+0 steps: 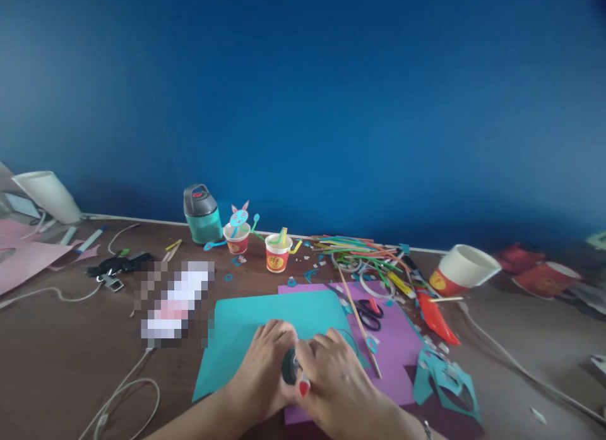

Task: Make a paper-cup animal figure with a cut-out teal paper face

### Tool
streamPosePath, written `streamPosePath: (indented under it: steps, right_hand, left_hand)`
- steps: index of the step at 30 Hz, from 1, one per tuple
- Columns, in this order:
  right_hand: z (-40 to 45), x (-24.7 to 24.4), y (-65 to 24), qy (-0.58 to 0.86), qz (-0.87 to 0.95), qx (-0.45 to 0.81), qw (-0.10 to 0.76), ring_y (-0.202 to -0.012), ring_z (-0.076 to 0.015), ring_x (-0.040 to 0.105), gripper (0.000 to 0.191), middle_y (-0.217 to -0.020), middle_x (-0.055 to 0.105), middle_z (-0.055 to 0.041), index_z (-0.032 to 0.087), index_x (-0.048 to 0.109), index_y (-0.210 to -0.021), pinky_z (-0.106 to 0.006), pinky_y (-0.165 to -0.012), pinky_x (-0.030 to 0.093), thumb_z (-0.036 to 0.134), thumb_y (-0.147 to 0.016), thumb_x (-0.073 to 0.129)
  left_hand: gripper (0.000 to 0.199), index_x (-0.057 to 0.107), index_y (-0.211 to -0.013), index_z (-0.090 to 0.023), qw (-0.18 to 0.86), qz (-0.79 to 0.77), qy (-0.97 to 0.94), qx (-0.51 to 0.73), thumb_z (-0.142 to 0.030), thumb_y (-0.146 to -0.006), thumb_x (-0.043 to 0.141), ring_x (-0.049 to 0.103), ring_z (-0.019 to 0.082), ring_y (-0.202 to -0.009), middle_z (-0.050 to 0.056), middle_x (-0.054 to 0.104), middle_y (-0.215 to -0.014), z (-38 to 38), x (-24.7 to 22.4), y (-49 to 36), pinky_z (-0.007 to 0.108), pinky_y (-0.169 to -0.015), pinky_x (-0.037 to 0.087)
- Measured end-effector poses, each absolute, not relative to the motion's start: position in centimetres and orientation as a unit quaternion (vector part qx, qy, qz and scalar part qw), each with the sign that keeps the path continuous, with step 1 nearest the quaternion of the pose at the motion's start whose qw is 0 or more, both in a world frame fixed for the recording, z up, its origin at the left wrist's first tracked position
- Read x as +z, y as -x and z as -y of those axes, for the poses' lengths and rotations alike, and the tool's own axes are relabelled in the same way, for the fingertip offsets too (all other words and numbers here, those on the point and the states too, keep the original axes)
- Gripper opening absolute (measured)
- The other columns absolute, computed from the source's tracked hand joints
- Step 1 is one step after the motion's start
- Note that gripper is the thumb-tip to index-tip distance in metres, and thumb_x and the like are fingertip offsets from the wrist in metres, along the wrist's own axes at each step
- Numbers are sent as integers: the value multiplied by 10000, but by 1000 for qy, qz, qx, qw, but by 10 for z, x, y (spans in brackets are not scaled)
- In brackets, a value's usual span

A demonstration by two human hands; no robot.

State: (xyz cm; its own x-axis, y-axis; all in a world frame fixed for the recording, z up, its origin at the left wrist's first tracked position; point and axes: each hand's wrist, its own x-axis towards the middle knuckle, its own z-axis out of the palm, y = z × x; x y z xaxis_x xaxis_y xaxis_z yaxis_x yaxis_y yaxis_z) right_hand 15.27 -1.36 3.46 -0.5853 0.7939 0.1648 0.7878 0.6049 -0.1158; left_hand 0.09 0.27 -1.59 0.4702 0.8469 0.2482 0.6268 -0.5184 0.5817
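Where the cat-faced cup stood: upright beyond the teal sheet, well apart from both hands, so I judged it safe from a knock.
Teal sheet: lay flat beneath the hands in my view, overlapping the purple sheet.
Left hand: fingers were curled, gripping the left side of a dark round object; I judged this the steadying hand.
Dark round object: sat between the hands, held by both and largely hidden; I could not tell what it was.
Right hand: bent fingers gripped the object's right side; I judged small, even pressure best, with the left kept firm to prevent slipping.
Wooden stick: lay diagonally on the purple sheet, near the right hand; elbow sweep called for care.
Scissors: rested beside the stick, black handles showing.
Cut teal paper: lay loose, rightmost, clear of the grip.
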Motion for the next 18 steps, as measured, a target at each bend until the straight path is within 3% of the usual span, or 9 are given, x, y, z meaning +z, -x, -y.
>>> streamPosePath:
  steps: [3, 5, 7, 9, 12, 14, 16, 18]
  right_hand:
    - [3, 46, -142, 536, 839, 65, 67, -658, -198, 590, 123, -644, 640, -38, 170, 580, -833, -329, -714, 372, 143, -741, 502]
    - [-7, 47, -142, 576, 803, 139, 56, -577, -170, 558, 92, -559, 599, -18, 171, 575, -720, -290, -614, 356, 139, -718, 488]
    - [-18, 39, -148, 613, 753, 224, 82, -493, -130, 484, 195, -467, 508, 4, 180, 469, -526, -260, -514, 299, 167, -720, 467]
    - [-26, 27, -158, 615, 694, 344, 150, -447, -100, 416, 244, -429, 421, 37, 196, 373, -483, -236, -461, 261, 159, -717, 430]
    - [-28, 25, -174, 591, 566, 496, 291, -420, -95, 411, 217, -429, 439, 54, 202, 403, -544, -216, -440, 306, 235, -757, 424]
    - [-23, 41, -180, 537, 522, 536, 389, -513, -128, 522, 196, -520, 562, 24, 183, 513, -727, -242, -539, 405, 343, -820, 448]
    - [-10, 60, -182, 478, 528, 554, 432, -605, -146, 592, 283, -647, 652, -11, 181, 534, -971, -269, -625, 440, 431, -871, 446]
    - [10, 67, -180, 402, 556, 595, 420, -614, -142, 611, 322, -692, 676, -18, 216, 534, -990, -270, -619, 455, 500, -889, 421]
  left_hand:
    - [280, 524, -900, -218, 211, -439, -835, 256, -315, -674, 658, 497, 234, -872, 43, 577, -950, -3, -15, -1, 351, -751, 388]
    - [357, 530, -905, -216, 217, -444, -832, 250, -378, -637, 701, 498, 247, -889, 48, 578, -968, -4, -13, -1, 364, -761, 388]
    - [447, 545, -924, -214, 227, -456, -826, 240, -443, -593, 739, 500, 261, -910, 55, 580, -985, -6, -11, -2, 380, -776, 386]
    - [494, 565, -916, -215, 238, -466, -820, 231, -465, -545, 774, 502, 265, -920, 50, 582, -984, -7, -9, -3, 385, -789, 384]
    - [511, 578, -885, -214, 246, -468, -818, 226, -420, -485, 820, 505, 265, -936, 39, 586, -981, -6, -8, -3, 383, -805, 382]
    - [512, 571, -893, -207, 242, -468, -817, 233, -385, -486, 825, 509, 265, -936, 39, 588, -977, -5, -7, -2, 384, -805, 386]
    - [488, 561, -901, -204, 236, -464, -819, 240, -380, -520, 808, 515, 262, -927, 40, 588, -969, -4, -7, -2, 383, -797, 395]
    - [392, 558, -900, -210, 228, -455, -824, 247, -377, -604, 754, 519, 258, -932, 41, 589, -973, -3, -7, -1, 380, -798, 403]
